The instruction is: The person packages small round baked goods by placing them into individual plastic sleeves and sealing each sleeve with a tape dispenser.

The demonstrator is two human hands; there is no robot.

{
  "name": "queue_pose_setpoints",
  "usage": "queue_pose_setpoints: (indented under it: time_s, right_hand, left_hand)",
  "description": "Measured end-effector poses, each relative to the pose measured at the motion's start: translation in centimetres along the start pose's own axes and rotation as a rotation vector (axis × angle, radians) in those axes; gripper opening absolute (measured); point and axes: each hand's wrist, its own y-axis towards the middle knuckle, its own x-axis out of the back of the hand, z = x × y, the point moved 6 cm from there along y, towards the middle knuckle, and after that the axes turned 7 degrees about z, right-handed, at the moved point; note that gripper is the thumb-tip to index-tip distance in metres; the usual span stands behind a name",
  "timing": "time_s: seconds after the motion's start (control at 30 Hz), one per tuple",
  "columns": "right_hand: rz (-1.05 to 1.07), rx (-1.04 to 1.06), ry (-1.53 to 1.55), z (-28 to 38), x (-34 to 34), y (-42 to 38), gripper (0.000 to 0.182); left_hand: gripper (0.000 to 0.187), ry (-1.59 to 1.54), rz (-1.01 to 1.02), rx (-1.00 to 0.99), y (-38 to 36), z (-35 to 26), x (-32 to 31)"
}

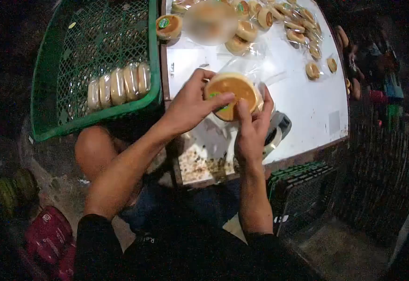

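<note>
A round, flat bun [242, 89] with a browned top and a green label is held up over the table in clear plastic wrap. My left hand [192, 100] grips its left side, with the thumb lying across the top near the label. On the other side my right hand [253, 129] is closed on the bun's edge, its thumb pressing the top. Loose clear plastic [249, 65] sticks out behind the bun. Partly hidden beyond my right hand is a grey and black device [281, 125], whose kind I cannot make out.
At my left stands a green plastic crate [155, 56] with several wrapped buns [118, 86] on edge. More buns [302, 28] lie at the far side of the white table [312, 110]. Dark crates [302, 187] stand below its near edge, and a maroon package [50, 234] lies lower left.
</note>
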Motion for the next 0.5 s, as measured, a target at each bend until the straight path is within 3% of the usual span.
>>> queue_pose_setpoints:
  time_s: [0.07,0.1,0.13,0.2,0.3,0.33,0.43,0.47,0.5]
  right_hand:
    - [-0.097,-0.033,0.078,-0.7,-0.2,-1.8,0.049]
    - [-0.147,-0.046,0.118,-1.1,-0.3,-2.8,0.047]
    - [-0.055,-0.064,0.025,-1.1,-0.6,-3.8,0.045]
    - [0.020,0.029,-0.009,-0.4,-0.7,-5.1,0.032]
    - [-0.023,0.193,-0.127,3.1,0.0,-6.3,0.018]
    - [-0.015,0.293,-0.264,4.3,0.0,-6.7,0.014]
    - [-0.099,0.598,-0.473,6.5,0.7,-8.3,0.011]
    - [-0.154,0.704,-0.476,6.8,1.2,-8.6,0.011]
    - [-0.184,0.636,-0.473,6.8,1.8,-9.4,0.012]
  left_hand:
    - [0.043,0.140,-0.027,0.090,-0.8,2.6,-0.2]
    - [0.044,0.085,-0.081,0.032,-1.4,2.0,0.5]
    - [0.045,0.026,-0.137,-0.032,-1.9,1.3,1.1]
    - [0.042,-0.130,-0.204,-0.073,-3.1,0.1,1.1]
    - [0.035,0.145,-0.084,-0.226,-6.1,-4.4,-1.1]
    - [0.026,0.341,-0.141,-0.402,-6.9,-5.6,-1.7]
    - [0.015,0.377,-0.331,-0.695,-8.7,-8.2,-0.8]
    - [0.009,0.340,-0.299,-0.705,-9.1,-9.2,-0.5]
    - [0.010,0.425,-0.307,-0.705,-9.6,-10.1,-0.6]
